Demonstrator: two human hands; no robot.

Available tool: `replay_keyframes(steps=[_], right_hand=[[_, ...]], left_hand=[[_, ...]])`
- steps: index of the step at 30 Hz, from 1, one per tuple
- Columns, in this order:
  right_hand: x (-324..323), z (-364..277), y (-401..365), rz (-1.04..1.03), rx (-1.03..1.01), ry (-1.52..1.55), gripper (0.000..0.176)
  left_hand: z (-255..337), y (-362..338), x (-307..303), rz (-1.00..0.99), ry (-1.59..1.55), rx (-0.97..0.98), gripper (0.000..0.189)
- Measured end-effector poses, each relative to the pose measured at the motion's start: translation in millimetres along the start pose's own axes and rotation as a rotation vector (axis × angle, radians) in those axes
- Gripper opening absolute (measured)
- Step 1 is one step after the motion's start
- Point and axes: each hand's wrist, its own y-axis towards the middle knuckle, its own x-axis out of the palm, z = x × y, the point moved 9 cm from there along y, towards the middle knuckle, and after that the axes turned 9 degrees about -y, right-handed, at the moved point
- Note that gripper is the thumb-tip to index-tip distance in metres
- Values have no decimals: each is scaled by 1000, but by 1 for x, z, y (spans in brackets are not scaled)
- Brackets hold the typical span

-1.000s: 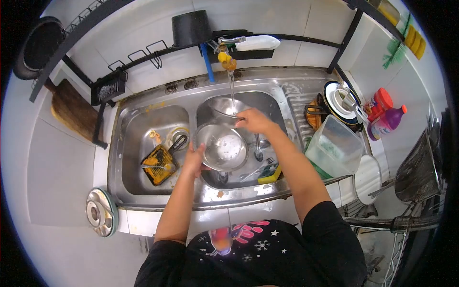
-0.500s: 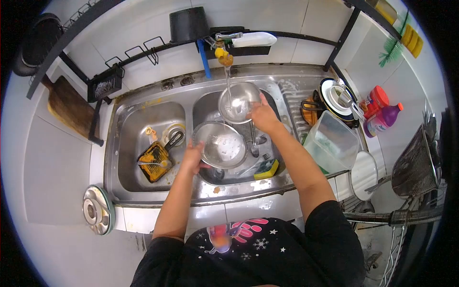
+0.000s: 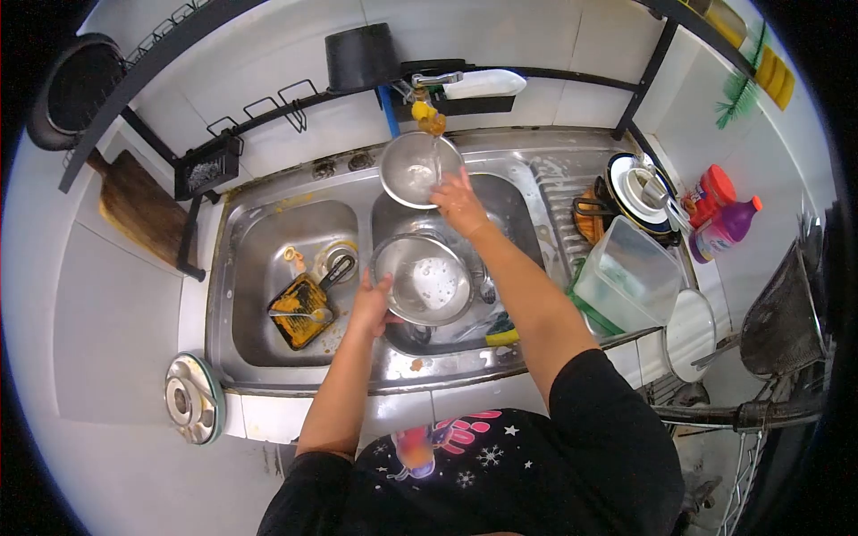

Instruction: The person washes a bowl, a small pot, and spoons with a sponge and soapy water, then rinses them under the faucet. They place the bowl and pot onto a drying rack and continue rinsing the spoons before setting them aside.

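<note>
We hold: small bowl [image 3: 411, 170], right hand [image 3: 458, 201], under tap [image 3: 428, 116] at 12 o'clock; large bowl [image 3: 427, 281], left hand [image 3: 371, 304], at its 6 o'clock.

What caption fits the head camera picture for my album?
Right hand rinses a steel bowl under the tap; left hand holds a second bowl.

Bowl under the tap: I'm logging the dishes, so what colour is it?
Shiny silver metal bowl, held by the right hand; the head view shows it.
</note>
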Motion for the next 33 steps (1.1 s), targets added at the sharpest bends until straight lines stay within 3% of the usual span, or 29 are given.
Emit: replay_keyframes(steps=[3,8,12,15,17,22,25,28,30,31,33], right_hand=[[-1,-12,16,34,-77,-44,13],[-12,-20,19,-252,-123,11,15],[-57,-36,15,-399,-153,85,24],[-74,-44,11,-581,7,365,23],[-84,-44,8,-585,174,459,27],[-49,-14,-23,-529,542,939,26],[-52,-4,-42,-377,923,1497,23],[-75,2,-57,-309,1086,1659,23],[-82,19,-66,-196,1096,1542,23],[-97,23,-66,-121,1083,1445,23],[-118,37,-67,25,1026,1247,24]], left_hand=[[3,-3,5,-20,12,29,53],[-6,1,12,-54,-124,-39,57],[-22,14,19,-61,-345,-106,44],[-38,30,33,-114,-336,-121,42],[-45,34,48,-156,-349,-99,42],[-57,57,65,-211,-298,-89,40],[-56,65,65,-192,-238,-86,43],[-41,60,65,-170,-152,-25,53],[-31,60,65,-151,-113,33,57],[-21,52,70,-119,-113,64,44],[-16,64,72,-132,-79,139,47]])
